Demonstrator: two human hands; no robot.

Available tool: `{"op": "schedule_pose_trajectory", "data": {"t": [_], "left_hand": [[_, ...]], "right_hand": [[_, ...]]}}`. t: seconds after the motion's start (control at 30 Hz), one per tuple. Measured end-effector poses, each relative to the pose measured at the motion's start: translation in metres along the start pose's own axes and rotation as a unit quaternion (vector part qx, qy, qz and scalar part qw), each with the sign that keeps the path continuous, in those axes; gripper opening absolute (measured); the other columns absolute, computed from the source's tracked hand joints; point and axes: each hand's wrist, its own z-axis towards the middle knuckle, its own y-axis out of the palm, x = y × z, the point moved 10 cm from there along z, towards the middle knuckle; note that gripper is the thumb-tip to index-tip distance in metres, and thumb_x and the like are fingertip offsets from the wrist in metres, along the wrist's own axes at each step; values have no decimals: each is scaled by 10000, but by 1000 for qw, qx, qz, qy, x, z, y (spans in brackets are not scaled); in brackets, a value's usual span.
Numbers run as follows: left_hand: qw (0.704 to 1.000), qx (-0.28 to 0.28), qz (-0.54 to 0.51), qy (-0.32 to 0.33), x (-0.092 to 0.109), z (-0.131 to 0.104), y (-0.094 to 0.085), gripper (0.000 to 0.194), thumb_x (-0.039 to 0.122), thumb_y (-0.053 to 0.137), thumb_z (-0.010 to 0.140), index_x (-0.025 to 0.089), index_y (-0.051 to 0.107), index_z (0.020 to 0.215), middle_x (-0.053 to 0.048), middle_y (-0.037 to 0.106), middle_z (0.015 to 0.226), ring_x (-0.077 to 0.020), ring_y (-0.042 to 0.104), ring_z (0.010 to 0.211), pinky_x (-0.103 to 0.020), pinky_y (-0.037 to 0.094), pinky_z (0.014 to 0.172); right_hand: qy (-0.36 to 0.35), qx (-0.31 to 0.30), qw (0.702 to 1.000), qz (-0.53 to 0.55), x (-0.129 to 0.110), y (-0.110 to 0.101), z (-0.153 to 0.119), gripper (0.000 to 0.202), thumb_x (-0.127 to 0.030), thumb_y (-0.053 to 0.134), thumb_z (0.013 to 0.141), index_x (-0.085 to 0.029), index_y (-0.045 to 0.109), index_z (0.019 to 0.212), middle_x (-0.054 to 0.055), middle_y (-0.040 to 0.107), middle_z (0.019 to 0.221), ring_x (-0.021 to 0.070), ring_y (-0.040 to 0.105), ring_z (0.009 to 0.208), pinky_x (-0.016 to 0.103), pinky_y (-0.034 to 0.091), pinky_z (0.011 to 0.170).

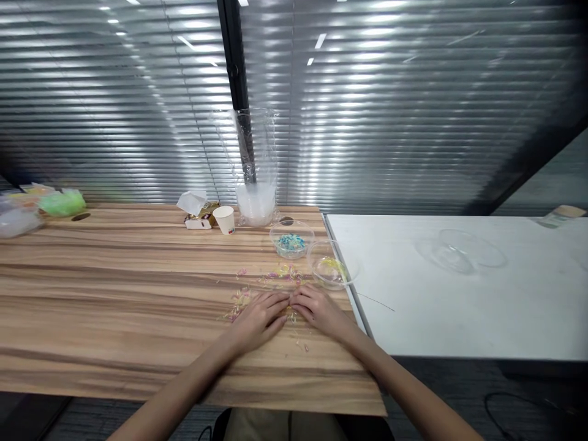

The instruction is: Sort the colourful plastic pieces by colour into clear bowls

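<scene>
Small pink, yellow and white pieces (pixel 281 274) lie scattered over the wood-grain table, too small to name exactly. My left hand (pixel 263 313) rests low among them, fingers stretched out to the right and thumb apart. Opposite it, my right hand (pixel 316 306) lies with bent fingers pointing left, their tips close to the left fingertips. No held object shows in either hand. Just beyond the right hand stands a clear plastic bowl (pixel 337 285) with some yellow and pink pieces inside. Behind that, another clear bowl (pixel 290 252) contains blue and pale pieces.
A paper cup (pixel 225 220), a tissue box (pixel 200 219) and a plastic-wrapped stack of cups or bowls (pixel 256 205) stand at the back. Clear plastic lids (pixel 482 250) lie on the white table (pixel 413 318) at right. Plastic bags (pixel 62 202) sit far left.
</scene>
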Motion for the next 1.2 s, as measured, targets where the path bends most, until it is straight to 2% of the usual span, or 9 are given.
{"op": "schedule_pose_trajectory", "data": {"t": [0.3, 1.2], "left_hand": [[1000, 4, 2, 4, -2, -2, 4, 303, 190, 483, 937, 206, 558, 1230, -73, 564, 1295, -229, 500, 1196, -405, 420, 1021], [1000, 13, 9, 9, 2, -1, -2, 317, 209, 473, 950, 222, 560, 1254, -76, 573, 1289, -236, 513, 1192, -423, 438, 1009]], "right_hand": [[-10, 6, 1000, -13, -3, -1, -1, 153, -160, 481, 956, -164, 633, 938, 63, 600, 891, 182, 556, 848, 310, 475, 746], [-3, 6, 999, -40, -3, -3, -1, 121, -152, 517, 939, -164, 638, 949, 54, 599, 870, 181, 549, 832, 312, 469, 745]]}}
